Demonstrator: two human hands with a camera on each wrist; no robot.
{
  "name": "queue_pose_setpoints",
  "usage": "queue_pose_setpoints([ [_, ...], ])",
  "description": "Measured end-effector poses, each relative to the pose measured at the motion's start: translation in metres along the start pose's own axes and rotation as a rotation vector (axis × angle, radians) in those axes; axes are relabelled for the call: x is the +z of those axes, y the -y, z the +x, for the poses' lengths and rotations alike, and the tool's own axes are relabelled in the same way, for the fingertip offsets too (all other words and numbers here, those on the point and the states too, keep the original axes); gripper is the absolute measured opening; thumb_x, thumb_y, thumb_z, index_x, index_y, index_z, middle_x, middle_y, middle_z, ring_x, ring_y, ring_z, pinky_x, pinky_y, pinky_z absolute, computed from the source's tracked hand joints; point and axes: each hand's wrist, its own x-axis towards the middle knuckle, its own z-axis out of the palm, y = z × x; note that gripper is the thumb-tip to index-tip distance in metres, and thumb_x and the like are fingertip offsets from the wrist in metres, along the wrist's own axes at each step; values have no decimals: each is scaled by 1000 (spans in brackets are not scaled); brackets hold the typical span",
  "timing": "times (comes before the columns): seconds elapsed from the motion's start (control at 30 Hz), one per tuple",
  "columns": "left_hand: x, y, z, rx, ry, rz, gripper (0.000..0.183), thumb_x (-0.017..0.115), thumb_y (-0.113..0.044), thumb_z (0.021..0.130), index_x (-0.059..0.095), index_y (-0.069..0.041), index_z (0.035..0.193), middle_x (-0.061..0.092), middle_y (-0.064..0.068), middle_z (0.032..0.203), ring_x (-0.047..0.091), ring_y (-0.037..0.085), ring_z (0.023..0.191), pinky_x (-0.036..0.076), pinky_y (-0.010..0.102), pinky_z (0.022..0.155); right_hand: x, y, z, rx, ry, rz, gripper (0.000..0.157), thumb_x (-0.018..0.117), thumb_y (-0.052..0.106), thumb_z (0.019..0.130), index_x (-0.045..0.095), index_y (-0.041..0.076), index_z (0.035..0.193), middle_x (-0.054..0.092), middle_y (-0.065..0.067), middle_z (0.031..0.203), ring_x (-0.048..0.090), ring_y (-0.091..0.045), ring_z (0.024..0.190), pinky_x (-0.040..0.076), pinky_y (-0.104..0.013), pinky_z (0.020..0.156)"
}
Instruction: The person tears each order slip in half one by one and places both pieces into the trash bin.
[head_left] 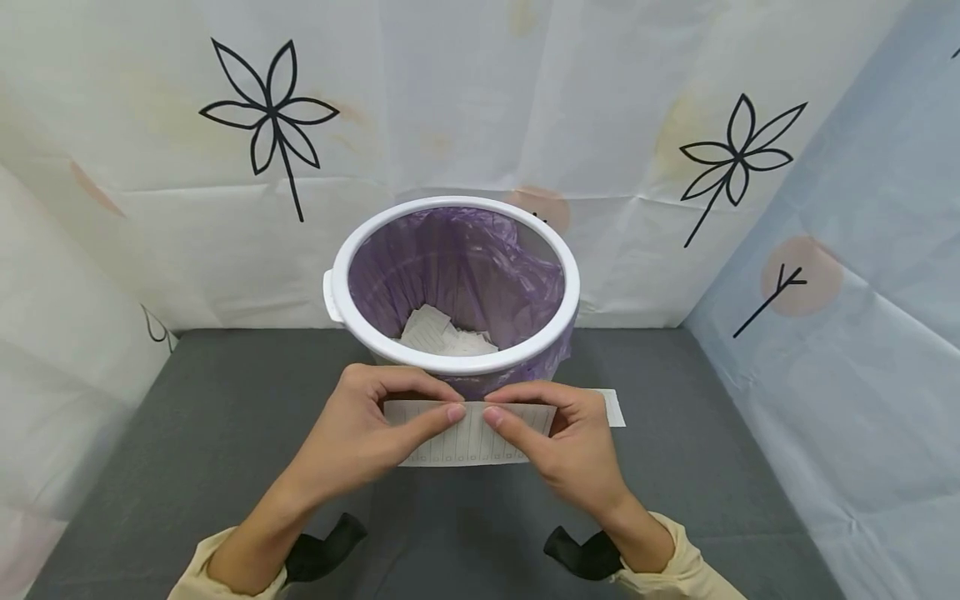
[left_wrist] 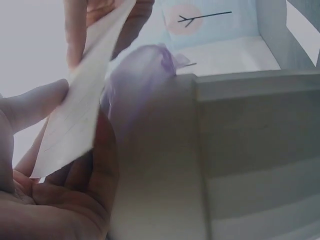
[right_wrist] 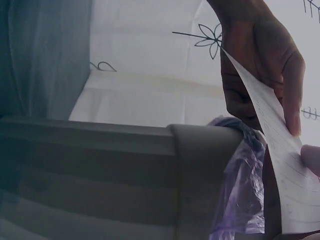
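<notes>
Both hands pinch the upper edge of a lined strip of paper point(head_left: 468, 437) between thumbs and forefingers, just in front of the bin. My left hand point(head_left: 367, 425) grips it left of the middle and my right hand point(head_left: 573, 437) right of the middle, thumbs on the near face, tips close together. In the left wrist view the paper point(left_wrist: 75, 110) slants between both hands, flat and unbroken. Behind it stands a white-rimmed trash bin point(head_left: 342, 283) lined with a purple plastic bag point(head_left: 465, 258). Pieces of paper point(head_left: 442, 333) lie inside the bin.
Another piece of white paper point(head_left: 613, 408) shows beyond the right hand. The bin stands on a dark grey tabletop point(head_left: 247, 417) near a white back curtain point(head_left: 450, 100) printed with flowers. A pale blue curtain point(head_left: 862, 358) borders the right side. Black wrist straps point(head_left: 326, 550) hang below the hands.
</notes>
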Motion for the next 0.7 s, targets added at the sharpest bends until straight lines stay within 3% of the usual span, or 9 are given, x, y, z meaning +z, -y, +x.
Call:
queue_pose_setpoints([
  [0.17, 7, -3, 4, 10, -4, 1, 5, 77, -10, 92, 80, -13, 95, 76, -2, 91, 73, 16, 89, 57, 34, 87, -7, 5, 5, 6, 21, 1, 15, 76, -8, 85, 78, 1, 96, 76, -7, 93, 70, -18, 91, 55, -26, 74],
  [0.27, 10, -4, 6, 13, -18, 22, 5, 78, -10, 91, 80, -13, 95, 76, -5, 92, 73, 14, 91, 57, 34, 88, -10, 5, 7, -8, 26, 4, 14, 75, -9, 85, 78, 0, 96, 76, -8, 92, 70, -18, 91, 55, -26, 75],
  [0.47, 15, -5, 11, 46, -38, 48, 7, 78, -9, 90, 81, -11, 96, 77, -5, 92, 73, 13, 90, 57, 31, 83, -13, 6, 9, -36, 34, 1, 14, 74, -9, 86, 77, -2, 98, 76, -9, 93, 68, -11, 81, 53, -22, 66],
  [0.7, 16, -9, 15, 102, -49, 96, 6, 77, -9, 91, 81, -10, 95, 77, -5, 91, 72, 11, 85, 56, 28, 76, -19, 10, 17, -7, 87, -20, 15, 77, -9, 85, 78, 2, 95, 77, -6, 90, 72, -21, 86, 57, -30, 75],
])
